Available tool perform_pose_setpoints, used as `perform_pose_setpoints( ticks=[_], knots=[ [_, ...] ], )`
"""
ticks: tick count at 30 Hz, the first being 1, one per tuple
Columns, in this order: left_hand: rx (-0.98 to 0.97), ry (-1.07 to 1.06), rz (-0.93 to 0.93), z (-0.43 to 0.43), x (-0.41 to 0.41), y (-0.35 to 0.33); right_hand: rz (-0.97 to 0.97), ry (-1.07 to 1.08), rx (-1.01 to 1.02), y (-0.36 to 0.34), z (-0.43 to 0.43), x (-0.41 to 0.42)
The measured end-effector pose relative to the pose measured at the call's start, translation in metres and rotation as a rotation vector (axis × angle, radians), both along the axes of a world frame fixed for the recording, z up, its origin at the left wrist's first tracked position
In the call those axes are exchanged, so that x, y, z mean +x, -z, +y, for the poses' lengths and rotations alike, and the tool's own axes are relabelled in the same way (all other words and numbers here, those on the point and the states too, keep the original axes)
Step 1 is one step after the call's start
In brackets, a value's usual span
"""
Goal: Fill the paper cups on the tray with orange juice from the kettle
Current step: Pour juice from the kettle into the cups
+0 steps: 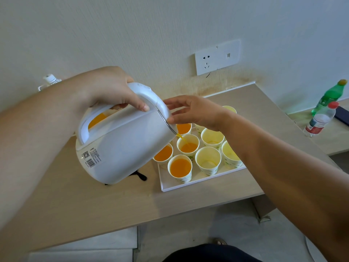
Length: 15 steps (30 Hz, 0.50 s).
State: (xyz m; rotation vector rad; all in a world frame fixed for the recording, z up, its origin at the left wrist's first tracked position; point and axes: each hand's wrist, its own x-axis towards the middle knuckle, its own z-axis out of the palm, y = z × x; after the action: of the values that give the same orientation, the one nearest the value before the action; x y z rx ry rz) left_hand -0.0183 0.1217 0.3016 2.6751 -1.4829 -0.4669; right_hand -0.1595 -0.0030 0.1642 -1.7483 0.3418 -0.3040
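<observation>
Gripping tilted white plastic kettle (124,148) by its handle in left hand (105,87), straight fingers of right hand (194,112) steadying lid; pouring at 4 o'clock of grip into middle paper cup (188,146) on white rectangular tray (188,186); probably swinging next to empty cups (207,159) at 3 o'clock.

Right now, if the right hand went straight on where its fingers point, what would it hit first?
The kettle: the right hand points left at its lid, thumb seemingly touching it. Depth is otherwise unclear.
</observation>
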Motion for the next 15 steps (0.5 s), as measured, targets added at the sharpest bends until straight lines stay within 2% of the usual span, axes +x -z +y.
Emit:
perform_pose_setpoints(
  ticks=[15],
  knots=[
    [-0.009,-0.014,-0.005,0.0011,-0.0039,-0.0026,0.002,0.013,0.003,-0.0009,0.0013,0.0006]
  ],
)
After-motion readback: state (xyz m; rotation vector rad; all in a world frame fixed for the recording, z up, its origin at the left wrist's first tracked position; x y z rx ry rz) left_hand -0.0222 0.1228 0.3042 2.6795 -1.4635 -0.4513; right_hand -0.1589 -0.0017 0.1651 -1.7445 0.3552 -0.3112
